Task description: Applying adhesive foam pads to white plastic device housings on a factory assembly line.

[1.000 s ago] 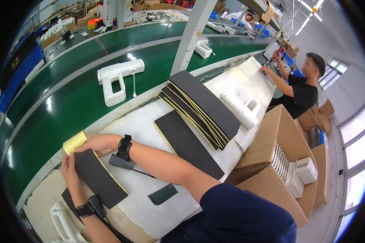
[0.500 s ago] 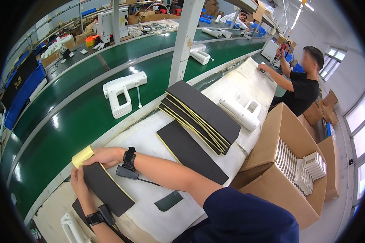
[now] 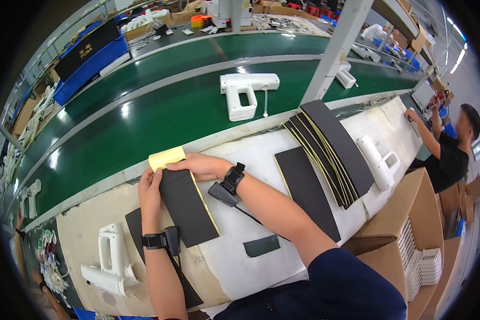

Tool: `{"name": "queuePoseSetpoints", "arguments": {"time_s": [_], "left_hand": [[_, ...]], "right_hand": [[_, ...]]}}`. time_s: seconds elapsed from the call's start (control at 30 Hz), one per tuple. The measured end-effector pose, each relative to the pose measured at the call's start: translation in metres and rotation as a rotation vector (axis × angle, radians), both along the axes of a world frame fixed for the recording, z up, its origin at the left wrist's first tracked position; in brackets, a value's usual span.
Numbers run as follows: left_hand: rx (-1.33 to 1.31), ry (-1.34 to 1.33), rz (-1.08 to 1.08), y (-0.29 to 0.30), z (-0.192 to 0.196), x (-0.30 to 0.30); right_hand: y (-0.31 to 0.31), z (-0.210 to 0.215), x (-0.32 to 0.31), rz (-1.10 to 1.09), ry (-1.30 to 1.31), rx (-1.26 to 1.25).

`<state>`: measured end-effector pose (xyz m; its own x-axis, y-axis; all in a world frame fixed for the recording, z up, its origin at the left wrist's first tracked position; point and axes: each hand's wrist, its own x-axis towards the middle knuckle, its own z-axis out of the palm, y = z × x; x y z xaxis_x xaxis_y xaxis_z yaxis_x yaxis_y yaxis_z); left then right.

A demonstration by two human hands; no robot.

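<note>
Both my hands are at the far end of a black foam sheet (image 3: 189, 213), which lies on the pale work surface (image 3: 234, 202). My left hand (image 3: 150, 194) pinches its left corner. My right hand (image 3: 205, 166) grips the same end from the right, thumb on the black face. At that end a yellow backing paper (image 3: 167, 157) curls up over the fingers. Another black foam strip (image 3: 185, 285) lies partly under my left forearm. Left of it rests a white gun-shaped plastic housing (image 3: 111, 256). To the right are a single foam sheet (image 3: 306, 186) and a fanned foam stack (image 3: 338, 152).
Beyond the bench runs a green conveyor (image 3: 160, 117) with a white housing (image 3: 245, 93) on it, beside a metal post (image 3: 338, 50). A cardboard box (image 3: 394, 218) of white parts stands right, below another housing (image 3: 378, 162). A co-worker (image 3: 448, 144) sits far right; another person's hands (image 3: 39, 277) show lower left.
My view has turned left, so the bench things sit further right and the left housing shows fully. My hands keep hold of the foam sheet's far end with its curled yellow backing.
</note>
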<state>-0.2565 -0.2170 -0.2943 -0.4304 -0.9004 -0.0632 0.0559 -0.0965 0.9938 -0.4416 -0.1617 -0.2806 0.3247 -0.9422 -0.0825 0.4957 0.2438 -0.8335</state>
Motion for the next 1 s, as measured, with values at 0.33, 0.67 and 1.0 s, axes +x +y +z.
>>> {"name": "queuePoseSetpoints", "arguments": {"time_s": [0.33,0.67,1.0], "left_hand": [[-0.040,0.001,0.018,-0.006,-0.004,0.019],[-0.173,-0.080,0.064,-0.001,-0.005,0.007],[-0.159,-0.111,0.053,-0.001,-0.005,0.002]], "right_hand": [[-0.023,-0.018,0.015,0.034,-0.011,-0.015],[-0.011,-0.013,0.002,-0.068,0.076,0.142],[-0.010,-0.008,-0.001,-0.102,0.086,0.158]]}}
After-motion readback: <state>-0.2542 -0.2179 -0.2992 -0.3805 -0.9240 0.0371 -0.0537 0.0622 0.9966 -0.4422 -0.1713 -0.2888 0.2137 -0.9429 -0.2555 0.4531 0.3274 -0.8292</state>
